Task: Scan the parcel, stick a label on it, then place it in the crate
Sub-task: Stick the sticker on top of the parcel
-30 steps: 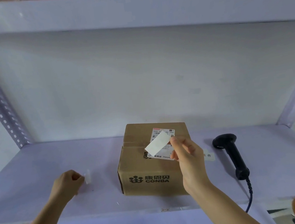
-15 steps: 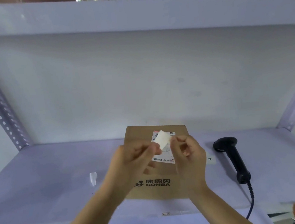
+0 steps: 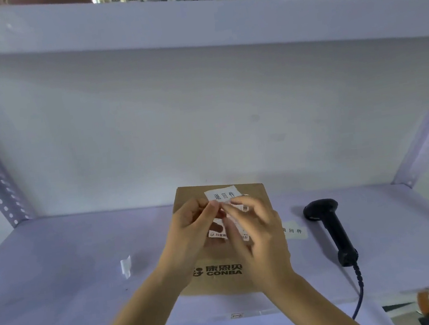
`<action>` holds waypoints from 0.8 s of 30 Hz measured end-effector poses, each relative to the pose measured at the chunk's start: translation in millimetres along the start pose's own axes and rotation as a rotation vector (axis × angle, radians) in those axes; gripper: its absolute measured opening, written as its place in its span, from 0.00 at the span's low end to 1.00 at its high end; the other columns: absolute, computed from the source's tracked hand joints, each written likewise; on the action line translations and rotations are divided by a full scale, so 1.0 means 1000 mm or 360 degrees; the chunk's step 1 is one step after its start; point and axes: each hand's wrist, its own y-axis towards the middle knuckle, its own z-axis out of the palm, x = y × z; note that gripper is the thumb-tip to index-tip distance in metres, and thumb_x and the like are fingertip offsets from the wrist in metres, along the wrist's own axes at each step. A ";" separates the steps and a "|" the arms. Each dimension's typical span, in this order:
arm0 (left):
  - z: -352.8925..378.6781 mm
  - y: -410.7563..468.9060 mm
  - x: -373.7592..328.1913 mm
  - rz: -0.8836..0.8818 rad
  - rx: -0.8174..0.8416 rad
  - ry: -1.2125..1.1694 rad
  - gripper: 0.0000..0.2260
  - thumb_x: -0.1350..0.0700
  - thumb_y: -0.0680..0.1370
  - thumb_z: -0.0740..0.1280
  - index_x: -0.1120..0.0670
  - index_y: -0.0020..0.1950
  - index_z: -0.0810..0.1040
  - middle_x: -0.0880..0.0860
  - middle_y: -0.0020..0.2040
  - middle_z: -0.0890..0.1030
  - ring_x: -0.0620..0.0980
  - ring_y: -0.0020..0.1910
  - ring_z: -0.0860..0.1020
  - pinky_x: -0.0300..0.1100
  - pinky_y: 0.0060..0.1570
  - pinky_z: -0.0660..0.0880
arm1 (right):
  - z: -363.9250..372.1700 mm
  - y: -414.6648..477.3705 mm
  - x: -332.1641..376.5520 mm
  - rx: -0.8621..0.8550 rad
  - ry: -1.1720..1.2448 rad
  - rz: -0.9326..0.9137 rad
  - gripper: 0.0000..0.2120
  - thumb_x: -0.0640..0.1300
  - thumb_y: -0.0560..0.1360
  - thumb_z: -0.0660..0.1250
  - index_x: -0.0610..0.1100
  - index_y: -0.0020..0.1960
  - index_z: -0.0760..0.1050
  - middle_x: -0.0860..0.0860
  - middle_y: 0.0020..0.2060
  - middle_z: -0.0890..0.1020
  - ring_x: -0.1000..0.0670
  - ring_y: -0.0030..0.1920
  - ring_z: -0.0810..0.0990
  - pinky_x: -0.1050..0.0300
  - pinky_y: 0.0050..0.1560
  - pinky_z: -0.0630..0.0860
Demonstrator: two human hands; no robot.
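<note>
A brown cardboard parcel (image 3: 220,271) printed CONBA stands on the white shelf (image 3: 60,273), with a shipping slip on its top. Above the parcel's top, my left hand (image 3: 189,234) and my right hand (image 3: 256,232) meet, both pinching a small white label (image 3: 222,195) with black characters. The label's printed face points toward me and sticks up past my fingertips. My hands hide most of the shipping slip. The black handheld scanner (image 3: 330,229) lies on the shelf to the right of the parcel, cable trailing off the front edge.
A second white label (image 3: 293,231) lies on the shelf between parcel and scanner. A small scrap of white paper (image 3: 126,266) stands left of the parcel. Perforated uprights flank the shelf, and an upper shelf (image 3: 192,23) runs overhead. No crate is in view.
My left hand left the paper scrap on the shelf and came over to the label held by my right hand. The label has turned so its printed face shows.
</note>
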 end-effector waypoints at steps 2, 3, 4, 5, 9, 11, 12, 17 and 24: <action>-0.005 0.007 -0.001 0.0036 -0.0040 0.0123 0.08 0.56 0.81 0.63 0.58 0.46 0.78 0.48 0.37 0.81 0.45 0.32 0.75 0.39 0.32 0.76 | -0.007 0.007 0.000 -0.0039 0.0388 0.0491 0.12 0.52 0.78 0.63 0.56 0.59 0.77 0.59 0.52 0.76 0.55 0.45 0.78 0.62 0.44 0.76; -0.009 0.011 -0.001 0.0059 -0.0025 0.0164 0.07 0.56 0.81 0.63 0.57 0.45 0.78 0.47 0.36 0.80 0.44 0.31 0.73 0.36 0.29 0.74 | -0.009 0.012 -0.001 -0.0055 0.0586 0.0790 0.11 0.54 0.77 0.63 0.58 0.58 0.76 0.58 0.51 0.76 0.55 0.42 0.77 0.65 0.42 0.74; -0.012 0.014 -0.002 0.0082 0.0011 0.0195 0.07 0.57 0.81 0.62 0.56 0.45 0.77 0.46 0.34 0.79 0.43 0.29 0.72 0.35 0.27 0.72 | -0.011 0.018 -0.004 -0.0032 0.0768 0.1072 0.10 0.55 0.77 0.65 0.57 0.57 0.75 0.55 0.50 0.78 0.55 0.40 0.76 0.65 0.40 0.74; -0.014 0.017 -0.002 0.0106 0.0053 0.0228 0.08 0.58 0.82 0.62 0.55 0.44 0.77 0.45 0.33 0.78 0.43 0.28 0.71 0.34 0.26 0.70 | -0.013 0.024 -0.008 0.0035 0.0918 0.1300 0.09 0.55 0.76 0.66 0.54 0.55 0.76 0.52 0.48 0.80 0.54 0.37 0.76 0.63 0.38 0.73; -0.021 0.026 -0.003 0.0142 0.0145 0.0433 0.08 0.58 0.82 0.62 0.54 0.44 0.76 0.41 0.31 0.81 0.42 0.25 0.68 0.34 0.25 0.67 | -0.015 0.039 -0.017 0.0260 0.1089 0.1512 0.15 0.57 0.75 0.66 0.45 0.48 0.78 0.51 0.31 0.76 0.58 0.26 0.71 0.67 0.28 0.69; -0.022 0.031 -0.002 0.0129 0.0158 0.0557 0.07 0.57 0.81 0.62 0.57 0.45 0.76 0.42 0.32 0.81 0.41 0.24 0.68 0.35 0.25 0.67 | -0.014 0.041 -0.019 0.0246 0.1080 0.1484 0.25 0.63 0.69 0.66 0.40 0.47 0.78 0.49 0.30 0.73 0.55 0.27 0.69 0.63 0.30 0.68; -0.023 0.033 -0.002 0.0127 0.0158 0.0604 0.07 0.57 0.81 0.62 0.59 0.46 0.76 0.43 0.32 0.80 0.40 0.23 0.68 0.35 0.25 0.67 | -0.013 0.042 -0.019 0.0241 0.1069 0.1471 0.30 0.65 0.66 0.65 0.38 0.49 0.77 0.48 0.31 0.73 0.54 0.28 0.68 0.62 0.31 0.67; -0.025 0.043 -0.001 0.0119 0.0177 0.0716 0.08 0.57 0.81 0.63 0.60 0.48 0.77 0.43 0.33 0.79 0.38 0.22 0.69 0.34 0.25 0.66 | -0.010 0.044 -0.025 0.0229 0.1048 0.1468 0.18 0.56 0.73 0.70 0.40 0.44 0.78 0.55 0.27 0.75 0.57 0.26 0.70 0.64 0.31 0.68; -0.024 0.055 0.004 0.0175 0.0107 0.0776 0.08 0.58 0.80 0.63 0.60 0.45 0.79 0.42 0.33 0.79 0.35 0.21 0.71 0.27 0.23 0.66 | -0.007 0.048 -0.033 0.0346 0.0995 0.1547 0.18 0.55 0.76 0.66 0.38 0.48 0.79 0.50 0.32 0.76 0.53 0.30 0.70 0.57 0.37 0.67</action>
